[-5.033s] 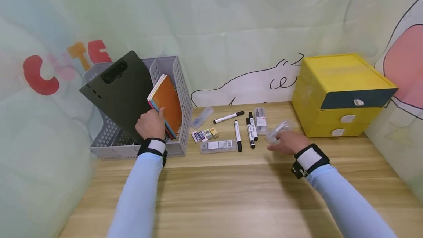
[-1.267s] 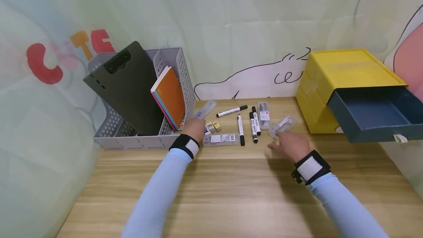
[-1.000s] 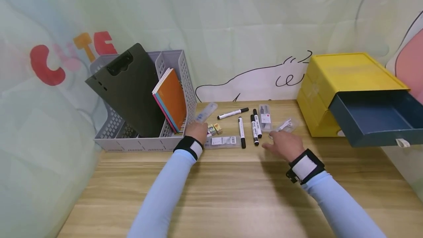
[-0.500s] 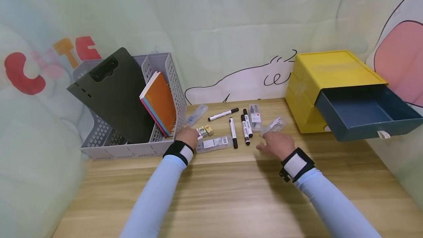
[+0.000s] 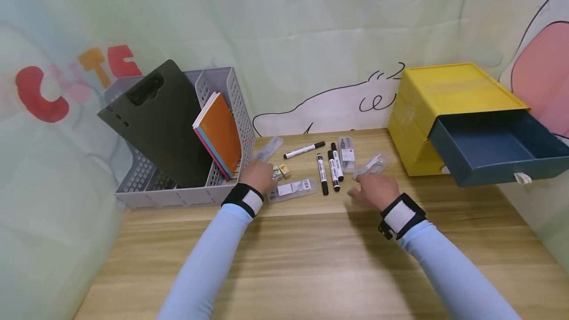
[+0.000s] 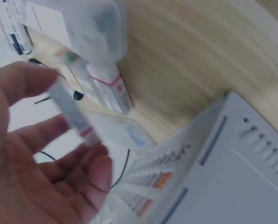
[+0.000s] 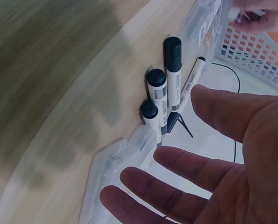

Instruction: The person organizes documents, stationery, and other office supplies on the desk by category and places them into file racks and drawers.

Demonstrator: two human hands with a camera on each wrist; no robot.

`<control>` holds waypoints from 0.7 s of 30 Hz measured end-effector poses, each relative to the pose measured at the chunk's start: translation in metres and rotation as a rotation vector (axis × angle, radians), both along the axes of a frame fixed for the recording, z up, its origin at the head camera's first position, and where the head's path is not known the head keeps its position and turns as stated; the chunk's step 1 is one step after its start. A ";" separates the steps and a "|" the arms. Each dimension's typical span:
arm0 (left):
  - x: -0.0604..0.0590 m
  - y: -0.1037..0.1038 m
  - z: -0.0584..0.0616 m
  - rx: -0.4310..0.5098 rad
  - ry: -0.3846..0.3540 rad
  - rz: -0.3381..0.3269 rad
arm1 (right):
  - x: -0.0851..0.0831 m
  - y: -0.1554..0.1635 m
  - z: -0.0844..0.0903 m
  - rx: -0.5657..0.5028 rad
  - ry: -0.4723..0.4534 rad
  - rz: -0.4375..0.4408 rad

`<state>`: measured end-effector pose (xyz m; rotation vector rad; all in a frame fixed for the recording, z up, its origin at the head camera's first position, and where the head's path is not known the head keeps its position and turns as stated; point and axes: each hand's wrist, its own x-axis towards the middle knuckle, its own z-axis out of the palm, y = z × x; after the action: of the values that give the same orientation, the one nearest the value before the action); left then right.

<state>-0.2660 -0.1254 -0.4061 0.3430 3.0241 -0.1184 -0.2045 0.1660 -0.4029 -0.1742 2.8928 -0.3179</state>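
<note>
My left hand (image 5: 257,176) pinches a small eraser (image 6: 73,112) in a pale sleeve between thumb and fingers; it is blurred in the left wrist view. Another sleeved eraser (image 6: 111,91) stands on the table just beyond, beside yellow-and-green erasers (image 5: 281,172). A clear plastic case with a label (image 5: 292,189) lies right of that hand. My right hand (image 5: 376,190) is held with fingers spread and nothing in it. It is close to a clear case with white contents (image 5: 373,163). Several black-capped markers (image 7: 174,70) lie between the hands.
A grey basket (image 5: 178,195) at the left holds a black clipboard (image 5: 164,127) and notebooks (image 5: 220,135). At the right stands a yellow drawer unit (image 5: 458,88), its blue top drawer (image 5: 493,147) pulled out. Two more clear cases (image 5: 269,149) lie toward the back.
The top drawer, closed five seconds ago, is out. My left hand has left the notebooks for the erasers and has lifted one. The right hand stays near the clear case.
</note>
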 end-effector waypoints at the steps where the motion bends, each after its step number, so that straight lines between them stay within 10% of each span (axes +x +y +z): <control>1: 0.000 0.003 0.002 0.022 -0.009 -0.006 | 0.000 0.000 0.001 0.001 0.000 0.002; 21: 0.031 0.084 0.009 0.111 0.074 -0.417 | -0.008 -0.030 0.016 -0.143 0.167 0.106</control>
<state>-0.2354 -0.0412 -0.3971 0.9951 2.9883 0.0085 -0.2121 0.1365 -0.3872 -0.3944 3.0101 -0.5139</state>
